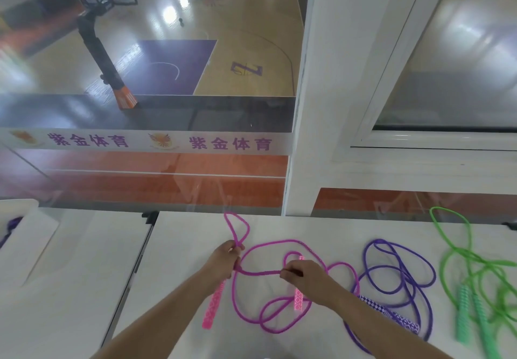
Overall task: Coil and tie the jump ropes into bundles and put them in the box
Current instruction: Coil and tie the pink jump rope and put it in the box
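A pink jump rope [279,242] lies in loose loops on the white table [179,283]. My left hand [223,260] grips one pink handle [213,307] together with the rope, and a small loop sticks up beyond its fingers. My right hand [302,276] pinches the rope near the other pink handle [297,300], so a short stretch runs taut between both hands. A purple jump rope [402,272] lies uncoiled to the right. At the far right sprawls a green jump rope [461,258]. The white box [30,235] sits at the left edge with something purple inside.
A glass pane and a white window frame [305,140] rise right behind the table's far edge. A second white table [84,274] adjoins on the left, under the box.
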